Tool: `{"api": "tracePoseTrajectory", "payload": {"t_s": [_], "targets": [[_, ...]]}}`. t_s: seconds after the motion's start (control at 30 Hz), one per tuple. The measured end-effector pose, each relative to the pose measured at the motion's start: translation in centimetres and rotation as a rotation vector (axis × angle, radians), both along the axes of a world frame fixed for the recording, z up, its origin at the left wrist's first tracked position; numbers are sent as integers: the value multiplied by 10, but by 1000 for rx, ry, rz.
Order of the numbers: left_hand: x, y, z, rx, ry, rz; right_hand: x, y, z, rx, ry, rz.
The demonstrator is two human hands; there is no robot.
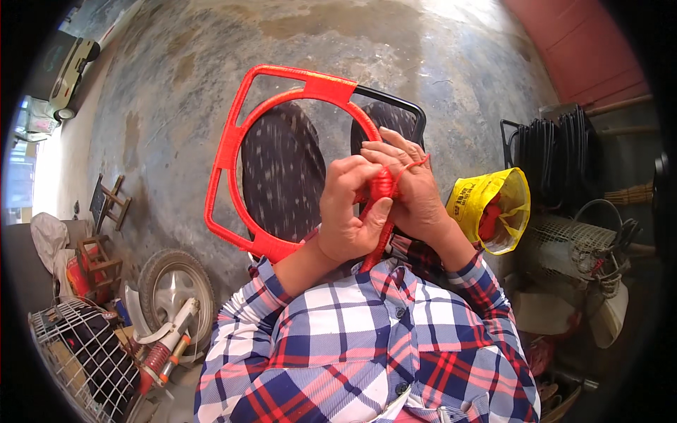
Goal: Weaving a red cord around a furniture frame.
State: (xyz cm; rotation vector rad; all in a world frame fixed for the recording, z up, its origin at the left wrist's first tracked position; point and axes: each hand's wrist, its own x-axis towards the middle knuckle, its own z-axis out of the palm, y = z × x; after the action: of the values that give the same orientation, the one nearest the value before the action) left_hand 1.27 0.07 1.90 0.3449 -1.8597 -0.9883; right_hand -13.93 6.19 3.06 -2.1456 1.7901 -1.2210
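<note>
A squarish frame with a round inner ring, mostly wrapped in red cord (330, 88), rests across my lap. Along its upper right corner the black bar (386, 97) is bare. My left hand (351, 208) is closed around a small bundle of red cord (381, 185), its thumb pressed against the wrapped ring. Beside it, the fingers of my right hand (416, 194) curl over the right side of the frame. A thin loose strand of red cord (411, 167) loops over the right hand's fingers. Both palms hide part of the ring and the cord between them.
To the right stands a yellow bag (465, 201) with red material inside. Beyond it are black frames (557, 148) and wire mesh (560, 243). At left are a wheel (175, 296), a white wire basket (88, 352) and a small stool (115, 201).
</note>
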Motion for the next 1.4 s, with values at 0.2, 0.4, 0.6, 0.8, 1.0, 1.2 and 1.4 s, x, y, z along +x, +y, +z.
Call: {"api": "tracePoseTrajectory", "payload": {"t_s": [0.2,0.4,0.6,0.8,1.0,1.2,1.4], "targets": [[8,-10,-7,85,-40,59,-30,21,9,-182,-859,-114],[-6,-9,-12,791,114,25,-70,75,14,471,-539,-84],[-2,-17,-12,1125,-102,-146,-92,138,-17,684,-1010,-135],[-8,-17,-6,1274,-58,-335,-118,203,-49,203,-1628,-192],[-3,-18,-12,1456,56,-492,-194,281,-94,-479,-1791,-549],[-5,-18,-15,1485,41,-447,-156,206,-96,-179,-1712,-499],[-4,-19,-20,1389,21,-426,-53,87,-35,486,-1191,-146]]}}
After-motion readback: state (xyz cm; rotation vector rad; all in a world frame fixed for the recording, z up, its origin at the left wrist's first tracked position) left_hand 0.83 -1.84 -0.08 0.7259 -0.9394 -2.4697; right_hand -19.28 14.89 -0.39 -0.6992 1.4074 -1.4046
